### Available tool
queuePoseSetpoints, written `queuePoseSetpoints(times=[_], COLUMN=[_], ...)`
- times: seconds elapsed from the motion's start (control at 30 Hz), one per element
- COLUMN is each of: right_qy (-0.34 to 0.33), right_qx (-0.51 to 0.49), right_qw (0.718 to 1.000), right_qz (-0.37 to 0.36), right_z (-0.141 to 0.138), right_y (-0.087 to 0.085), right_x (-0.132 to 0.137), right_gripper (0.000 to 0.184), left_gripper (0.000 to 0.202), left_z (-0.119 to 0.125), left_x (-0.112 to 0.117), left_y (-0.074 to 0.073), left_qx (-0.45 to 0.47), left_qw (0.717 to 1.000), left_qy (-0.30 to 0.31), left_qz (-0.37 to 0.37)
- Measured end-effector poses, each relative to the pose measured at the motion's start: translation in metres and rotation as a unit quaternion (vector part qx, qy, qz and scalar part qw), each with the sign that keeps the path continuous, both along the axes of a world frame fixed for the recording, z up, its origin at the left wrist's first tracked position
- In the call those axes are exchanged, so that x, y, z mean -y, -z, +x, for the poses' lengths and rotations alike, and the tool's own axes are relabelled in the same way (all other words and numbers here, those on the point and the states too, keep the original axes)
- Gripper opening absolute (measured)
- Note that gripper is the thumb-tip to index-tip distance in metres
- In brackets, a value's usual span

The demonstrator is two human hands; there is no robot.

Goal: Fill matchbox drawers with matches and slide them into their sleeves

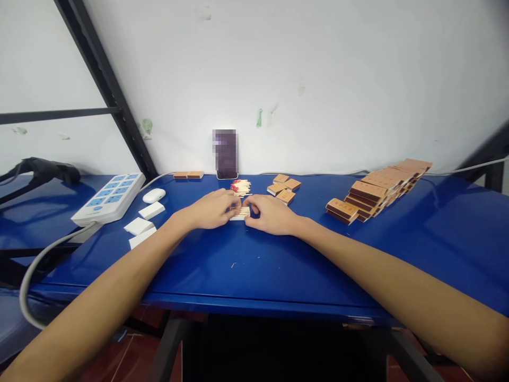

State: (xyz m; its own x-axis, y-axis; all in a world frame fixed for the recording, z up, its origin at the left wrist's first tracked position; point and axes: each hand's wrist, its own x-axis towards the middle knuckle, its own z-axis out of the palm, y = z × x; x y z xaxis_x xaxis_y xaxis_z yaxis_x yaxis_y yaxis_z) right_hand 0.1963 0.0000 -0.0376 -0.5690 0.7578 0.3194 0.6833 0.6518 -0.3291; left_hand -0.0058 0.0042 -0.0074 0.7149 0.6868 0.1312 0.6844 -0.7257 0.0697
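White matchbox tray sits midway along your blue table, directly before you, likely for even two-handed reach. Your matchbox stack slopes in overlapping rows at right, apparently out of your hands' way. Your left hand and right hand close on the tray's opposite ends, seemingly steadying the matchsticks inside. Loose red-headed matches lie just beyond, presumably handy for your fingers.

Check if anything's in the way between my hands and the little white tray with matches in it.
Nothing visible is. Your left hand and right hand are at opposite ends of the white tray. The pile of red-tipped matches lies just beyond, not between.
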Motion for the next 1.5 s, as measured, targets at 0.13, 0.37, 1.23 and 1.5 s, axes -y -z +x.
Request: queuePoseSetpoints(times=[0.13,0.37,1.23,1.5], right_qy=[-0.01,0.041,0.01,0.055], right_qx=[0.001,0.0,-0.048,-0.016], right_qw=[1.0,0.997,0.998,0.998], right_qz=[0.005,0.064,0.047,0.007], right_z=[0.002,0.009,-0.005,0.0], right_y=[0.0,0.007,-0.004,-0.002], right_x=[0.0,-0.017,0.006,0.002], right_gripper=[0.022,0.031,0.016,0.031], left_gripper=[0.021,0.025,0.03,0.026], left_z=[-0.001,-0.008,0.006,0.011], left_x=[0.0,-0.016,-0.043,-0.043], left_y=[-0.001,0.014,0.026,0.026], left_qx=[0.029,0.143,0.028,0.016], left_qw=[1.0,0.985,0.974,0.977], left_qy=[-0.001,-0.077,-0.093,-0.09], left_qz=[0.006,0.054,0.202,0.192])
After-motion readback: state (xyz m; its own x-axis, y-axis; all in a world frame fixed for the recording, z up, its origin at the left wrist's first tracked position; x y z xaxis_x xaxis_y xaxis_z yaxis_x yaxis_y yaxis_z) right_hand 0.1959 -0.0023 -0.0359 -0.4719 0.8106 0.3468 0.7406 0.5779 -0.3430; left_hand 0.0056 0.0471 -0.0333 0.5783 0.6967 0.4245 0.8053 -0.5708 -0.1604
